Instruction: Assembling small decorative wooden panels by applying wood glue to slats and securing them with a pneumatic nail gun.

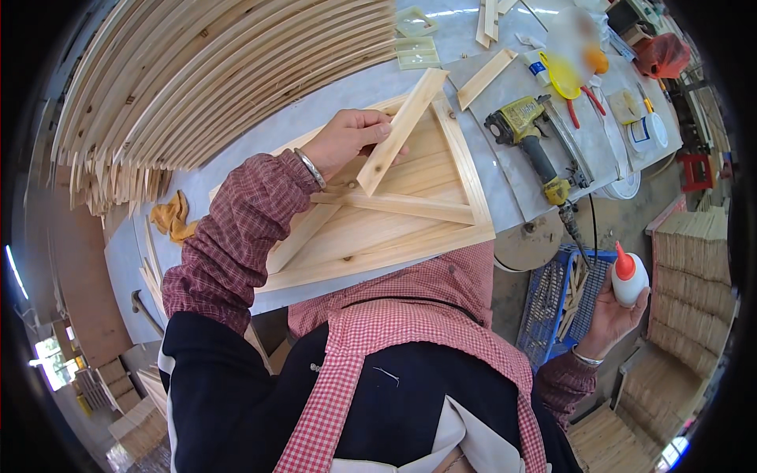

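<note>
1. The left hand (347,138) is closed around a short wood strip (400,130) above the wooden frame (394,213) on the counter (505,189).
2. The strip looks light and stiff, so its middle seems an easy place to hold.
3. The right hand (615,311) is closed around a white glue bottle (629,277), off to the side.

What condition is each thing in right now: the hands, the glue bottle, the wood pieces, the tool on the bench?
Left hand: gripping a short wooden slat, tilted above the frame.
Right hand: holding the glue bottle, upright, off the bench.
Wooden frame: flat on the bench.
Nail gun: lying on its side, untouched.
Blue crate: holding wood offcuts.
</note>
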The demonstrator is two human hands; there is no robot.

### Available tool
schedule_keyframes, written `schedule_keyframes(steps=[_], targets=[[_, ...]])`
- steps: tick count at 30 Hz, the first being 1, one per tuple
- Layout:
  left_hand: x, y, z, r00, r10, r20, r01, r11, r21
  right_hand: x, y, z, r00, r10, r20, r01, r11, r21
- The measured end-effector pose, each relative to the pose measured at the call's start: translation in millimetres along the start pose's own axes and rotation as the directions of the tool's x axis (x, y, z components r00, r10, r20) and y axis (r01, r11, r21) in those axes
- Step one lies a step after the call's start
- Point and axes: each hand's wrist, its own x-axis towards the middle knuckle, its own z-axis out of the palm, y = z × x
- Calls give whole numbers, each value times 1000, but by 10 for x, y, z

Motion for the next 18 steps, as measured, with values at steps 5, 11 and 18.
schedule_keyframes(steps=[5,11,18], targets=[[-17,-222,-184,980,146,-139,-108,963,246,-51,72,118,1000,-8,-6,8,999,-40],[-193,-368,-36,884,443,-150,-117,520,846,-21,121,150,1000,-10,-26,9,999,-52],[-39,-442,99,835,540,-104,-162,423,892,13,168,163,999,22,-24,-22,999,-28]])
